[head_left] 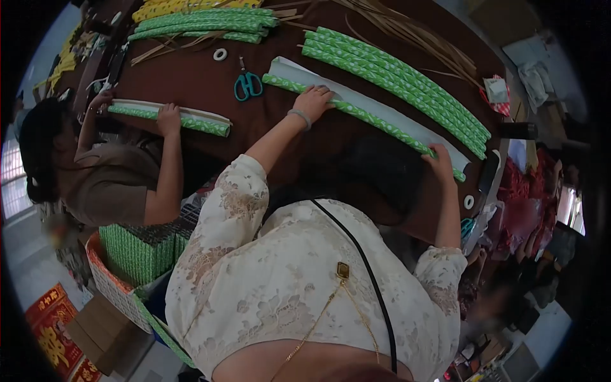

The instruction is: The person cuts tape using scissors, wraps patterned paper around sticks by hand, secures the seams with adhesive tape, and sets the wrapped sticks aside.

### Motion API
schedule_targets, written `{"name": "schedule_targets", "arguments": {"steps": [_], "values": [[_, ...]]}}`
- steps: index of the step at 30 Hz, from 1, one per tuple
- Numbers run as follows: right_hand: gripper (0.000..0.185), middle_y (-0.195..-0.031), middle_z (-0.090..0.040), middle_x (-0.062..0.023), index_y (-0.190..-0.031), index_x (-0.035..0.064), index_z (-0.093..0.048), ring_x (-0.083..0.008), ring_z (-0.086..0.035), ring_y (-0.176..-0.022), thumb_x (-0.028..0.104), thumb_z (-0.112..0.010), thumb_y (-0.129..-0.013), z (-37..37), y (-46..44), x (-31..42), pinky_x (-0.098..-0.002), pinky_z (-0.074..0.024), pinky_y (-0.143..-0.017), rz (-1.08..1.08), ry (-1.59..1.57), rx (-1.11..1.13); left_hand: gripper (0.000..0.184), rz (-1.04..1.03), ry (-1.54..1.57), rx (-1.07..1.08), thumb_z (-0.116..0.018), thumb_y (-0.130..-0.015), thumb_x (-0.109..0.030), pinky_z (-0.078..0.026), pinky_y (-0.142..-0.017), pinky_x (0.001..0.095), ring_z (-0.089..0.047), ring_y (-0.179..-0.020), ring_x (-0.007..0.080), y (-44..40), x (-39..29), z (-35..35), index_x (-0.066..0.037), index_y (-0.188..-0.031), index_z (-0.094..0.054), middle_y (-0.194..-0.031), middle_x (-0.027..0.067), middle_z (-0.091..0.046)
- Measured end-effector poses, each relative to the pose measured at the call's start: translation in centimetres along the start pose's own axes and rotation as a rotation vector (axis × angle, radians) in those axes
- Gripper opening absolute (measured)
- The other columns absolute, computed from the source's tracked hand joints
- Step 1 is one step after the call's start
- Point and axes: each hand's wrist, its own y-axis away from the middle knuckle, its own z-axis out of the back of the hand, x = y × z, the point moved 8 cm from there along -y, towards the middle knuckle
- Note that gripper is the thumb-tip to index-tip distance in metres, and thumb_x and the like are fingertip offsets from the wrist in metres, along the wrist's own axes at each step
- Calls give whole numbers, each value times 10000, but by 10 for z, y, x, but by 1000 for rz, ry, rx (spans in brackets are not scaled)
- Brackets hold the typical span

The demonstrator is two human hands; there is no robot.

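Observation:
A long green-and-white patterned roll [375, 127] lies slantwise across the table before me, with the white underside of its sheet [388, 113] flat along the far edge. My left hand [314, 102] is closed over the roll left of its middle, a bracelet on the wrist. Near the roll's right end, my right hand [440, 160] grips it with curled fingers. What lies inside the roll is hidden. Teal-handled scissors [247, 85] rest beyond my left hand, and a white tape ring [220, 55] is farther off.
Several finished green rolls [394, 83] lie beyond the sheet, beside tan strips [414, 32]. More green rolls [203, 23] and yellow ones [191, 7] are at the far left. A co-worker [121, 172] at left handles a shorter roll [168, 118]. A basket [111, 280] stands below.

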Motion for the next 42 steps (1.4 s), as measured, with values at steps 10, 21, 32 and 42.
{"name": "schedule_targets", "arguments": {"steps": [10,21,32,42], "values": [[302,-867,-515,-130,-893,6,-521,-302,-501,-841,143,-660,-661,-3,-4,-11,-341,-396,-738,-52,-56,48,502,248,-176,189,-329,-873,-410,-302,-949,380,-395,-1129,281,5,81,27,-18,-1168,-435,-1274,133,-377],[344,-889,-522,-127,-916,2,-522,-284,-505,-860,144,-676,-643,-4,-3,-17,-334,-398,-756,-41,-22,17,352,348,-61,207,-433,-837,-286,-383,-869,393,-469,-1022,301,-21,106,28,-44,-1085,-491,-1154,146,-457],[343,-862,-502,-104,-893,20,-500,-251,-492,-857,138,-675,-622,-7,-8,-21,-309,-385,-776,-102,-30,144,411,768,167,45,-674,-672,-196,-423,-841,396,-506,-979,302,-23,187,45,-87,-1037,-519,-1080,140,-490],[339,-864,-515,-116,-884,18,-513,-287,-491,-844,114,-695,-615,-3,-6,-14,-335,-400,-744,-108,-82,91,328,651,227,183,-734,-597,-275,-466,-727,334,-581,-791,237,-34,203,46,-70,-822,-611,-852,79,-611]]}}
